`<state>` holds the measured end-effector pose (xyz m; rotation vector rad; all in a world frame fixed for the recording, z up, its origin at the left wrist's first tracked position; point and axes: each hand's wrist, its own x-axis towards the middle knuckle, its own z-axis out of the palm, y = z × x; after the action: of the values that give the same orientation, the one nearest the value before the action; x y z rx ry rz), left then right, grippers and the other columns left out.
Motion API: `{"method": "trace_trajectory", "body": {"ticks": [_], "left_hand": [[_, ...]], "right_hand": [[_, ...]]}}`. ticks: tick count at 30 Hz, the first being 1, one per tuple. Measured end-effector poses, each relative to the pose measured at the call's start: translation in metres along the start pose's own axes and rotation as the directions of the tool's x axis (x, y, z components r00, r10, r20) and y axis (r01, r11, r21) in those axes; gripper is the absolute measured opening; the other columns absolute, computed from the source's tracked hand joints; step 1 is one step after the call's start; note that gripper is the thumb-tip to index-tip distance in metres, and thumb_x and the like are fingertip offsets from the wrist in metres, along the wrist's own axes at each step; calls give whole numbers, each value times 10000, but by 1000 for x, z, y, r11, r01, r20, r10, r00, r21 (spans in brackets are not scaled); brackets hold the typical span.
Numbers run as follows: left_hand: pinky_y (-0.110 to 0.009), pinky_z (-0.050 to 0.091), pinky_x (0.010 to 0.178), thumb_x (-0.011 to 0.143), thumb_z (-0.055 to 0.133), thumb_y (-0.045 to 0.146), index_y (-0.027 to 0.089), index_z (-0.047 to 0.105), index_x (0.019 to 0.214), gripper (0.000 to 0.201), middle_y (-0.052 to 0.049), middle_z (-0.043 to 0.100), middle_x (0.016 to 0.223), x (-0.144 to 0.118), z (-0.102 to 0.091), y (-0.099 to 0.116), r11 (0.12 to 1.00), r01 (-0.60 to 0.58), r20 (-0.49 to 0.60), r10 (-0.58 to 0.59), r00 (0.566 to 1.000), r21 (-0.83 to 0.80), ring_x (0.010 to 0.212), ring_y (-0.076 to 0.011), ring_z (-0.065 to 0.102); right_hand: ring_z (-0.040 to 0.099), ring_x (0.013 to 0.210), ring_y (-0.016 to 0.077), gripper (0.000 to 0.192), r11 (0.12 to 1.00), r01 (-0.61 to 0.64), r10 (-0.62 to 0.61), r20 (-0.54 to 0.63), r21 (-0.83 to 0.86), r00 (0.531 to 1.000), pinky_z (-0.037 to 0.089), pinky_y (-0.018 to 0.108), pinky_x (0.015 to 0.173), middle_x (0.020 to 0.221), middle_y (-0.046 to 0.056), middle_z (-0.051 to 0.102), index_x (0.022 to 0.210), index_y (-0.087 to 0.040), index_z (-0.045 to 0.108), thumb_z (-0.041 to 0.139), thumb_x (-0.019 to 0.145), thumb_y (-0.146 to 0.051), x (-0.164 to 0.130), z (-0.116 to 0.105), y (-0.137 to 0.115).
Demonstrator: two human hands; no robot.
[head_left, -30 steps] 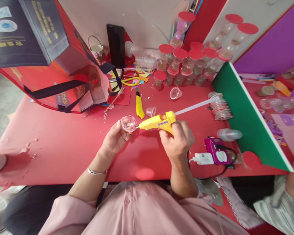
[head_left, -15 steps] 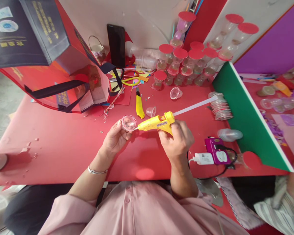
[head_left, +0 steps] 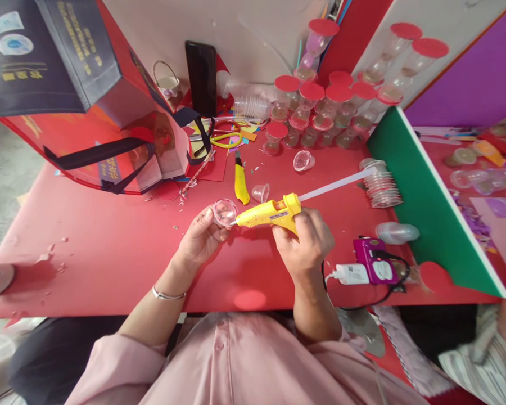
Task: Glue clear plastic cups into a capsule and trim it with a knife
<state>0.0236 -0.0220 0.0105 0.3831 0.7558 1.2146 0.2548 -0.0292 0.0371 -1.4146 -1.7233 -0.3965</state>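
Between the thumb and fingers of my left hand is a small clear plastic cup, its round mouth turned up toward me. My right hand grips a yellow glue gun by its handle. The gun's nozzle meets the cup's rim at the lower right; whether glue is coming out is too small to tell. From the back of the gun a long whitish glue stick points up to the right. Just beyond the gun lies another clear cup, with a yellow utility knife beside it.
Hourglass-shaped cup pairs with red discs stand stacked at the back. A green divider borders the right, near nested cups and a purple power adapter. A large paper bag occupies the left; scissors lie beside it.
My left hand has shifted the cup slightly to the right and turned it a little against the nozzle. The glue gun and my right hand have hardly moved.
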Motion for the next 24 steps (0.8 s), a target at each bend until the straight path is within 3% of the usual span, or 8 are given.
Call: {"method": "trace_trajectory", "body": {"ticks": [24], "left_hand": [[-194,635,572,806,937,399,140,724,1065,424,-55,782,964,1,2,-4,998,-28,45,26,999,53,690,-119,739]], "right_hand": [[700,766,187,187,1000,11,-11,-25,17,1000,524,291,720,892,37,766,1025,-235,699,658,858,-163,2,-1,-1]]}}
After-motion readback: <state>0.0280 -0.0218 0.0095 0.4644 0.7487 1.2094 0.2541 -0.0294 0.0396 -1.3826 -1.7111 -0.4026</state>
